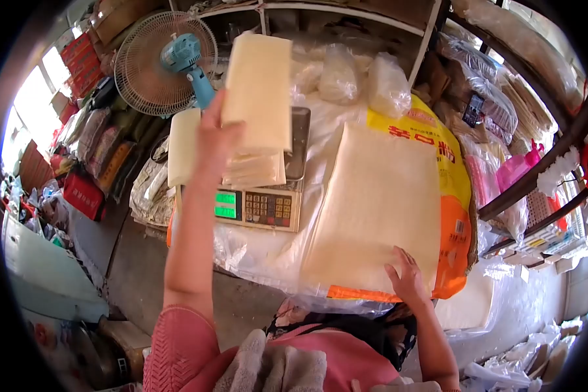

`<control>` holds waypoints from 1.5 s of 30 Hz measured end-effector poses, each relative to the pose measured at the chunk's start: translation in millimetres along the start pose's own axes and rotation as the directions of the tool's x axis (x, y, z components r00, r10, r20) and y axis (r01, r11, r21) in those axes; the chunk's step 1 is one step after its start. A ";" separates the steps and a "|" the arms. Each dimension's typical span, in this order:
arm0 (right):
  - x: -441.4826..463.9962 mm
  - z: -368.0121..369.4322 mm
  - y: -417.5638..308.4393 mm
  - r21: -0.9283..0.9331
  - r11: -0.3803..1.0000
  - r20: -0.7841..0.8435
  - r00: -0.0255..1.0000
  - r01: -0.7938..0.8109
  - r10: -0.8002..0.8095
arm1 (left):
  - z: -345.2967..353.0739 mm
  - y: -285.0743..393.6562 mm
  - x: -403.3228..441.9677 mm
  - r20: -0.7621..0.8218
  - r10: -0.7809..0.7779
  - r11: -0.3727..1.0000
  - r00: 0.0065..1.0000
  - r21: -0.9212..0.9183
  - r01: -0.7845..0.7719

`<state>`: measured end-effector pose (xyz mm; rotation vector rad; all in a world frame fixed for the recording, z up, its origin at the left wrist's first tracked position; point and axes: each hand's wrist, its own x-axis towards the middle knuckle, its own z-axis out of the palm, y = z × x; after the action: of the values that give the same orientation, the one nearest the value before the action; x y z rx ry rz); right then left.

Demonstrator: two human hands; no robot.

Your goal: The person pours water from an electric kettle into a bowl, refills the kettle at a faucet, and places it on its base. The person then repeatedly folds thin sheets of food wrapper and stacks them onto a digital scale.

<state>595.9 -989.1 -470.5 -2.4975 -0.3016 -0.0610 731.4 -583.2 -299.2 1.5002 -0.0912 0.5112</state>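
Observation:
My left hand [220, 134] is closed on the left edge of a folded pale yellow sheet bundle [258, 88], held over the digital scale [258, 208]. Beneath that bundle, more folded sheets [258, 171] lie on the scale, whose display glows green. Another pale folded piece [183, 147] is just left of my wrist. My right hand [408, 277] rests with its fingers apart on the lower right part of a large flat stack of pale sheets [379, 202]. The stack lies partly over a yellow and orange printed bag [455, 215].
A fan [181, 53] stands behind the scale at the left. Clear plastic bags [389, 85] sit at the back of the table. Shelves with packets [480, 72] and a dark metal bar [536, 173] are on the right. Piled bags [98, 144] line the left.

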 end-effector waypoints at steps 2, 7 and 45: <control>-1.3 3.3 4.0 -0.041 0.998 -0.003 0.999 0.039 -0.039 | -33.3 -20.8 23.6 0.007 -0.083 0.996 0.997 -0.032 0.083; -7.0 5.9 -7.5 -0.028 0.999 0.011 1.000 0.015 -0.015 | -75.9 -86.2 31.4 0.005 -0.196 0.979 0.981 -0.058 0.196; 135.0 -254.0 -99.6 -0.268 0.963 -0.710 0.681 -0.026 -0.179 | 109.6 -144.4 -214.8 0.723 -0.272 0.464 0.634 0.676 -0.572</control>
<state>711.2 -1032.7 -192.1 -2.4664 -0.0505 -1.1843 622.0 -744.2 -502.0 2.7457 -0.7878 -0.0500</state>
